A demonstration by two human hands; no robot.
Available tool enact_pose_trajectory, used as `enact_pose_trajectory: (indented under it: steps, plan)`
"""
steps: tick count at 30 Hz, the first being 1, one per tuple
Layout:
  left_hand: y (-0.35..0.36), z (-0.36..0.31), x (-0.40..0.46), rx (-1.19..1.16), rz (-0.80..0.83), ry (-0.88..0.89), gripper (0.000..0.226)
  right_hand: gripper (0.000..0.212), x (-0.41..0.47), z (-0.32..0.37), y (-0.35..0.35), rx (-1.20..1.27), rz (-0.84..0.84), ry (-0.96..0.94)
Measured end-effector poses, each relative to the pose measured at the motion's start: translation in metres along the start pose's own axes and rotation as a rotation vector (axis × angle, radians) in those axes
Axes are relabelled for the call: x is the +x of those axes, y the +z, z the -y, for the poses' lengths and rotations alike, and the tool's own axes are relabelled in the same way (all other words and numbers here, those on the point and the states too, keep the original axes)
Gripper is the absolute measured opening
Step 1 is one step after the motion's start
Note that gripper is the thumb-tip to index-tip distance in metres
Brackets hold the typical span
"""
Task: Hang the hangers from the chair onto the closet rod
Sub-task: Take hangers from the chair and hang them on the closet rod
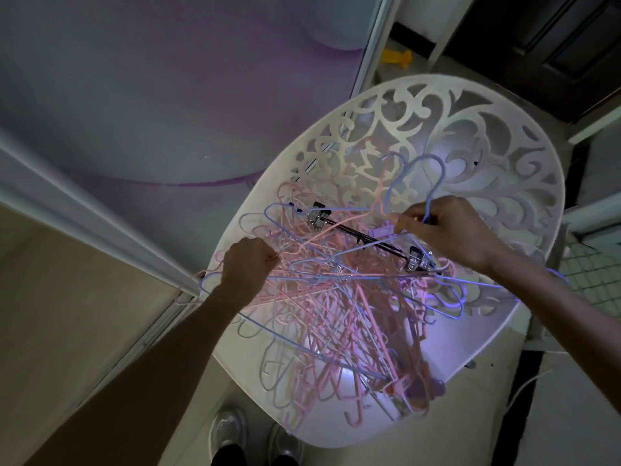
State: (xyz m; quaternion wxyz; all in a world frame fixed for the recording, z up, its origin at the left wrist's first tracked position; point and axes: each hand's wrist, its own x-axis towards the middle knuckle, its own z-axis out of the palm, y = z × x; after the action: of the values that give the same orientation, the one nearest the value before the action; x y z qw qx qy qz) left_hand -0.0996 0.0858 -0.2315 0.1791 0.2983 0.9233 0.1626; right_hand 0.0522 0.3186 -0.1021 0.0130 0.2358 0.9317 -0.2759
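Dozens of thin pink and blue hangers (336, 297) lie tangled on a white chair (470, 136); the left hand (247, 264) pinches a pink one, the right hand (447, 230) grips blue hooks, probably light, springy, snag-prone, best lifted by the hook.

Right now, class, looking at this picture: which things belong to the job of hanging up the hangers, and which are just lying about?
Part of the job:
- tangled pile of pink and blue wire hangers
- white plastic chair with cut-out scroll back
- left hand, gripping a pink hanger
- right hand, gripping blue hanger hooks

Just lying about:
- yellow plastic object on the floor
- white cable on the floor
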Motion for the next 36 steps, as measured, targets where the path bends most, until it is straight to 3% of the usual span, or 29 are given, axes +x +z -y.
enact_pose_trajectory:
  steps: [3, 8, 11, 14, 18, 22, 25, 30, 33, 36]
  plan:
    - [0.011, 0.002, -0.003, -0.077, -0.076, -0.055, 0.024, 0.043, 0.003, 0.027, 0.002, -0.178, -0.058, -0.076]
    - [0.011, 0.017, -0.01, -0.138, -0.001, -0.024, 0.022, 0.051, 0.029, 0.065, 0.008, -0.428, -0.145, -0.265]
    - [0.006, 0.025, -0.014, -0.011, 0.013, -0.018, 0.019, 0.073, 0.056, 0.073, 0.015, -0.504, -0.171, -0.436]
    - [0.0, 0.023, -0.011, 0.126, 0.034, 0.008, 0.018, 0.057, 0.067, 0.079, 0.012, -0.448, -0.102, -0.46]
    - [-0.002, 0.006, -0.005, 0.053, 0.022, 0.085, 0.018, 0.046, 0.059, 0.08, -0.01, -0.438, -0.13, -0.508]
    - [-0.008, -0.002, -0.009, -0.124, -0.057, 0.066, 0.022, 0.063, 0.048, 0.065, -0.031, -0.4, -0.154, -0.403]
    - [-0.022, 0.002, -0.009, -0.216, -0.148, -0.019, 0.025, 0.051, 0.044, 0.052, -0.036, -0.257, -0.083, -0.224]
    - [-0.065, 0.007, -0.02, -0.28, -0.121, -0.081, 0.023, 0.032, 0.012, 0.044, -0.036, 0.101, 0.015, 0.047]
    - [-0.106, -0.004, -0.038, -0.336, -0.146, -0.115, 0.038, 0.032, -0.017, 0.057, -0.043, 0.258, 0.076, 0.204]
    - [-0.149, -0.025, -0.069, -0.401, -0.162, -0.183, 0.019, 0.04, -0.04, 0.078, -0.044, 0.309, 0.152, 0.291]
